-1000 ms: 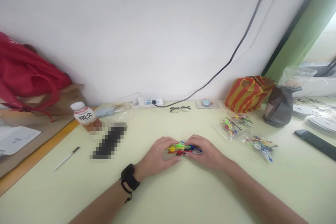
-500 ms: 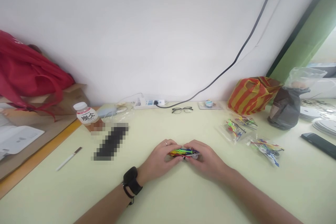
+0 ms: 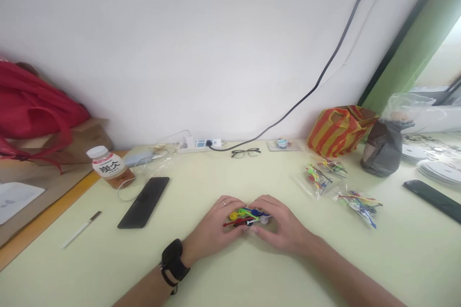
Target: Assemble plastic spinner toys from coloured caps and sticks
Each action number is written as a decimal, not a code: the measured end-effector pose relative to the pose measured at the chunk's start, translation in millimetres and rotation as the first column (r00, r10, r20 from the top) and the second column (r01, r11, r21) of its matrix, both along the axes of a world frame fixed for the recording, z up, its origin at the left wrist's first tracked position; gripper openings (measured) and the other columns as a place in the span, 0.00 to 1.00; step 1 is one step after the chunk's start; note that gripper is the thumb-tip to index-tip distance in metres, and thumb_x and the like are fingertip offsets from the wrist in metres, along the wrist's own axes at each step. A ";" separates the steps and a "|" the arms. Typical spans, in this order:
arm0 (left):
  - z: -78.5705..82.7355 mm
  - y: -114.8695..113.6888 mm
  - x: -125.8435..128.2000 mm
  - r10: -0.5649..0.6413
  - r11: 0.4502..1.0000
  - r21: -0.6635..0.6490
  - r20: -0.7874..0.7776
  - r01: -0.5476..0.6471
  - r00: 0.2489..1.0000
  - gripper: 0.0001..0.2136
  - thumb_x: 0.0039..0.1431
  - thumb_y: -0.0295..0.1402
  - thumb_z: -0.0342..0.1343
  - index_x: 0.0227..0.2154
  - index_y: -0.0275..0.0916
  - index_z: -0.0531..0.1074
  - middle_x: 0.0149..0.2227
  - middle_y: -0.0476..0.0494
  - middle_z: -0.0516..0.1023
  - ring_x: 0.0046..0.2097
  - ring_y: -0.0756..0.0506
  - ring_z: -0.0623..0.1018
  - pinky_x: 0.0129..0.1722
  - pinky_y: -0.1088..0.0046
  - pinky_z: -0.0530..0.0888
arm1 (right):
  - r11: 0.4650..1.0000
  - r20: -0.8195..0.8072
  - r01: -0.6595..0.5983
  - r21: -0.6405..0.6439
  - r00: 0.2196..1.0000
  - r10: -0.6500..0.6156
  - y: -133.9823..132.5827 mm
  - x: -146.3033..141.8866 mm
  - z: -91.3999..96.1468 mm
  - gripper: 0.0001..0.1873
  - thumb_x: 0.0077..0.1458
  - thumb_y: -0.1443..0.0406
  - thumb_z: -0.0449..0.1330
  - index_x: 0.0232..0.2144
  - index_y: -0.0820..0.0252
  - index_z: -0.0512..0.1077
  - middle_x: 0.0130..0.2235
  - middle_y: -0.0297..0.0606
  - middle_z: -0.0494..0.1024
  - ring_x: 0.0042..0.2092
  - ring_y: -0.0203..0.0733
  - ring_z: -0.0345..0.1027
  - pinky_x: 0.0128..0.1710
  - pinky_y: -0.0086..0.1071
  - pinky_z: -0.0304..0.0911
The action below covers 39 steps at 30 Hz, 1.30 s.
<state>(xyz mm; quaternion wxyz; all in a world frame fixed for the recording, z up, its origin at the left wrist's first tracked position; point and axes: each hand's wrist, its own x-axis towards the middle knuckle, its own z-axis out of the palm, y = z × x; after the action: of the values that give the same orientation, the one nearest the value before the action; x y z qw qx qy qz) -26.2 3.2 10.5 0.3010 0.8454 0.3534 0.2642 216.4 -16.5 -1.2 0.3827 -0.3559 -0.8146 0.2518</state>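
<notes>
In the head view, a small heap of coloured plastic pointers [image 3: 248, 217] lies on the pale table, in red, yellow, green, blue and white. Some have round ends and arrow tips. My left hand [image 3: 221, 220] curves around the heap from the left, with a ring on one finger and a black watch on the wrist. From the other side my right hand [image 3: 279, 223] closes around it, and the thumbs nearly meet in front. The fingers of both hands are bent against the pieces, and the fingertips partly hide the heap's edges.
Clear bags of similar pointers [image 3: 358, 206] lie to the right, near a striped bag [image 3: 340, 132] and a dark bag [image 3: 382, 148]. On the left are a black phone [image 3: 144, 203], a bottle [image 3: 111, 168] and a brush-like stick [image 3: 82, 229]. Glasses [image 3: 246, 153] sit by the wall.
The hands have loosened slightly, and the pointers now lie more spread and flatter between them. The whole view has shifted a little; the surrounding things have stayed put.
</notes>
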 end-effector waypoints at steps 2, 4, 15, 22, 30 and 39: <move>0.2 -0.4 -1.2 0.007 1.000 0.008 -0.002 -0.007 1.000 0.23 0.61 0.39 0.66 0.58 0.47 0.72 0.57 0.42 0.75 0.59 0.39 0.72 0.60 0.59 0.73 | 0.997 -0.019 0.073 0.034 0.997 -0.073 3.6 2.3 -5.8 0.13 0.65 0.59 0.61 0.50 0.54 0.73 0.45 0.42 0.80 0.47 0.48 0.74 0.47 0.42 0.70; 1.0 -0.9 -2.5 0.018 1.000 0.014 0.000 -0.018 1.000 0.27 0.60 0.41 0.67 0.61 0.47 0.70 0.58 0.40 0.74 0.60 0.38 0.72 0.61 0.56 0.72 | 0.983 -0.031 0.174 0.063 0.984 -0.173 8.0 4.7 -12.1 0.10 0.67 0.60 0.58 0.49 0.54 0.73 0.44 0.43 0.80 0.48 0.49 0.74 0.48 0.43 0.70; 4.9 1.8 -1.7 0.093 0.994 0.059 0.031 -0.095 0.995 0.23 0.61 0.42 0.65 0.58 0.46 0.73 0.56 0.40 0.76 0.57 0.38 0.75 0.60 0.56 0.73 | 0.839 0.023 0.535 0.101 0.841 -0.540 61.1 56.7 -20.5 0.13 0.63 0.56 0.58 0.45 0.54 0.74 0.46 0.44 0.79 0.51 0.53 0.71 0.52 0.49 0.69; 69.8 34.8 7.2 0.029 0.999 0.021 -0.149 -0.026 0.988 0.18 0.67 0.46 0.57 0.57 0.48 0.75 0.57 0.43 0.78 0.57 0.40 0.77 0.56 0.64 0.74 | 0.654 0.241 0.736 0.175 0.611 -0.754 129.8 100.3 -6.8 0.19 0.59 0.54 0.59 0.47 0.58 0.77 0.57 0.52 0.72 0.61 0.59 0.63 0.62 0.51 0.58; 143.4 45.7 -0.5 0.015 0.998 -0.048 -0.341 -0.033 0.940 0.28 0.65 0.56 0.53 0.62 0.49 0.71 0.63 0.45 0.75 0.56 0.39 0.79 0.52 0.67 0.75 | 0.511 0.551 0.840 0.182 0.343 -0.760 149.5 90.1 -23.8 0.23 0.59 0.57 0.58 0.48 0.69 0.79 0.65 0.60 0.66 0.71 0.72 0.45 0.67 0.58 0.44; 142.5 44.3 -27.6 0.089 0.995 -0.005 -0.342 -0.097 0.935 0.27 0.64 0.57 0.54 0.60 0.51 0.74 0.60 0.43 0.77 0.56 0.38 0.78 0.51 0.65 0.76 | 0.487 0.249 0.831 0.269 0.428 -0.869 133.0 108.7 69.7 0.13 0.54 0.68 0.56 0.43 0.57 0.73 0.43 0.47 0.79 0.47 0.56 0.71 0.45 0.46 0.65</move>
<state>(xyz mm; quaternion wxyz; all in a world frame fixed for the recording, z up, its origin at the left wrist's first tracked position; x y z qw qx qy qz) -53.7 47.5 153.0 0.2318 0.8574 0.4427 0.1236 325.1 116.5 68.5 0.3225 -0.7354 -0.5896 -0.0871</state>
